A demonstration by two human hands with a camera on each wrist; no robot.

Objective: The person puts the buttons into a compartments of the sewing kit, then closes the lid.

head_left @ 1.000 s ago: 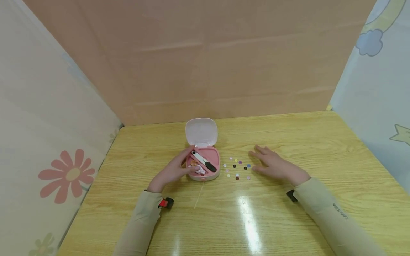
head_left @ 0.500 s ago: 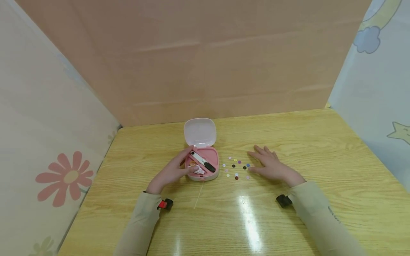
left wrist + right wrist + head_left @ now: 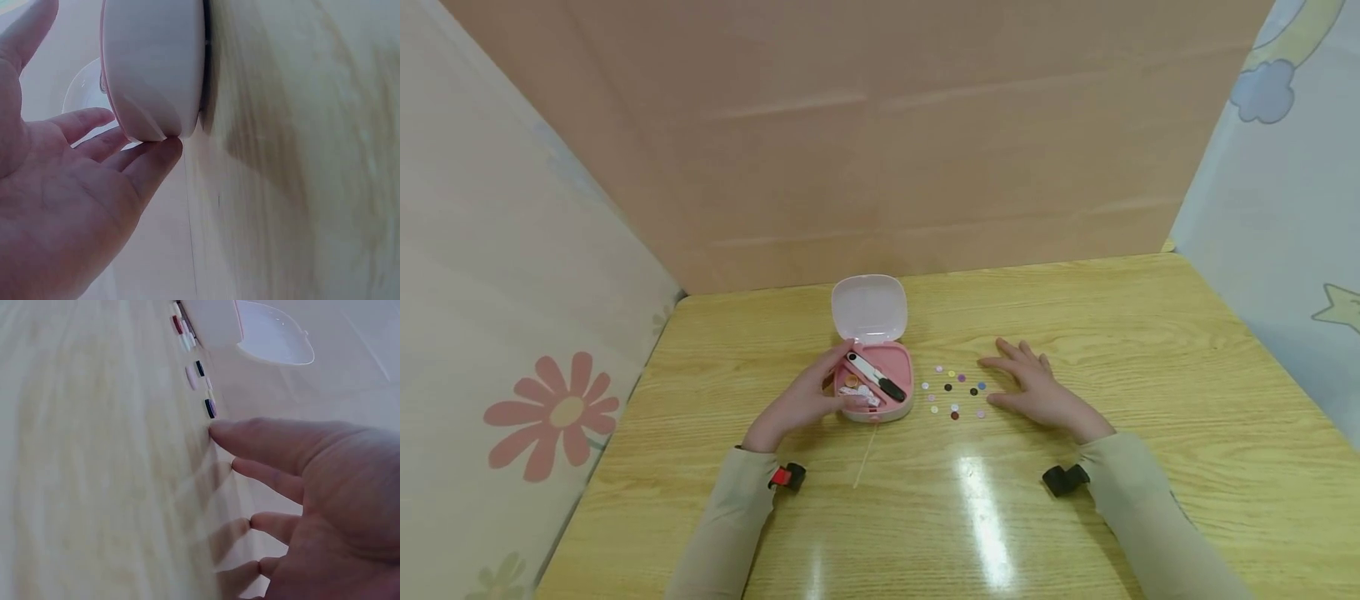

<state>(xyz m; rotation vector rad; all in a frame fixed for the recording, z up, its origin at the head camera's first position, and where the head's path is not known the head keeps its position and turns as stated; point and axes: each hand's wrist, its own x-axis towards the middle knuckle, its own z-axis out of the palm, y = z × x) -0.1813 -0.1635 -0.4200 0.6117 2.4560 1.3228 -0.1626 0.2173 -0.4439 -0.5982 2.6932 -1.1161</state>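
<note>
A pink sewing box (image 3: 897,358) stands on the table with its pale lid (image 3: 869,308) raised. In it lie a pair of white-and-black thread snips (image 3: 877,377), a small orange-brown round item (image 3: 852,381) and a white patterned bundle (image 3: 867,393). My left hand (image 3: 805,398) rests against the box's left side, thumb over the front compartment. In the left wrist view, extended fingertips (image 3: 169,149) touch the box wall. Several small coloured buttons (image 3: 948,387) lie scattered right of the box. My right hand (image 3: 1037,393) is beside them with fingers spread, its fingertips at the tabletop.
A thin pale stick (image 3: 865,457) lies on the wooden table (image 3: 910,525) in front of the box. A brown sheet (image 3: 880,167) closes off the back, and patterned cloth walls (image 3: 482,250) stand at both sides.
My right hand has shifted slightly left, with its wrist and forearm swinging inward. My left thumb has moved a little over the front compartment. The box and buttons have stayed in place.
</note>
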